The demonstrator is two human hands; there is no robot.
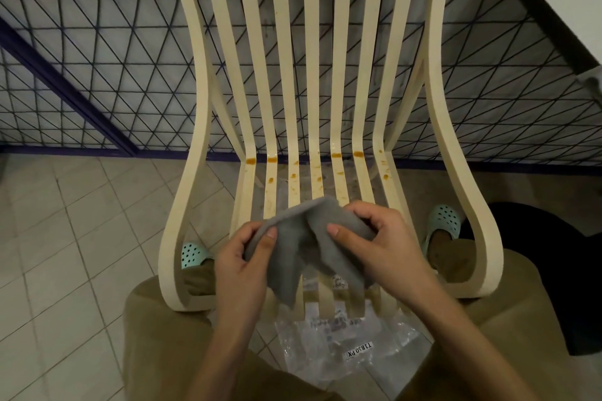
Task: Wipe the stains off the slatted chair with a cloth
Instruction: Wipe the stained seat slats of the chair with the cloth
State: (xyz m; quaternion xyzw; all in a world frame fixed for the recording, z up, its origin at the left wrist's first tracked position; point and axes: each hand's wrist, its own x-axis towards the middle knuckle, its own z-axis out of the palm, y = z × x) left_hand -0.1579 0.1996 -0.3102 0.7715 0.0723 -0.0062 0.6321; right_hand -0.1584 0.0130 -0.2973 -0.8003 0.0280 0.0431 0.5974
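A cream slatted chair (202, 101) stands in front of me, its back against a wire fence. Orange-brown stains (336, 155) dot the slats where the back bends into the seat, with more drips farther down the seat. I hold a grey cloth (321, 247) above the front of the seat with both hands. My left hand (242, 267) pinches its left edge, thumb on top. My right hand (381, 244) grips the right side of the cloth. The cloth hangs folded between them and hides part of the seat slats.
A clear plastic bag (345, 338) with a printed label lies on the tiled floor under the chair's front. My feet in pale green clogs (444, 221) stand at both sides of the seat. A blue-framed wire fence (97, 75) runs behind. A white table edge (560, 0) sits top right.
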